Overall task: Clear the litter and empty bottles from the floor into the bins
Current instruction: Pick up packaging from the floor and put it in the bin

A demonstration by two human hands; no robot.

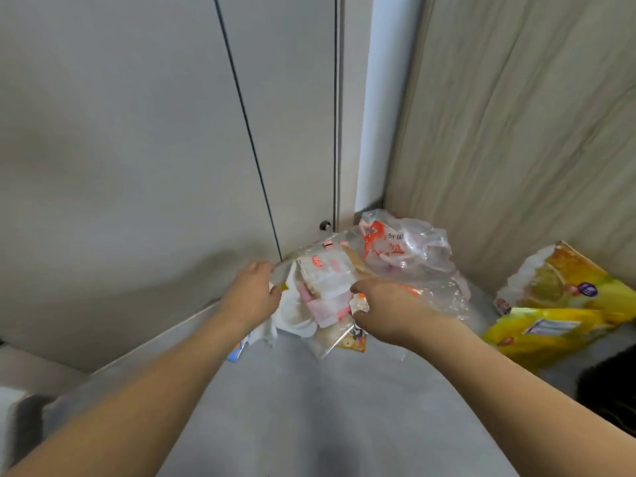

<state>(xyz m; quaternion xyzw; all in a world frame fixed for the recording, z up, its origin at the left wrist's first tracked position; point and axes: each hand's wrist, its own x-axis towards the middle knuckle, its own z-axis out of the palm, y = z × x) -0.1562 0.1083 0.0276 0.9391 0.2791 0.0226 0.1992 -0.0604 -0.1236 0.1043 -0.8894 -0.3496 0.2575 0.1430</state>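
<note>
My left hand (256,290) and right hand (385,309) both grip a crumpled heap of clear and white plastic wrappers (327,290) in the corner of the grey floor (309,407). Two yellow snack bags (554,304) lie near, to the right.

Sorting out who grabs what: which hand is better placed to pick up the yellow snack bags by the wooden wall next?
Right. The right hand is nearer the yellow foil snack bags; the left hand sits beyond the litter pile.

Both my bare forearms reach forward and converge. My left hand (253,290) is seen from the back, fingers curled away out of sight. My right hand (385,309) is knuckles-up, thumb and fingers curled in a pinching grip.
</note>
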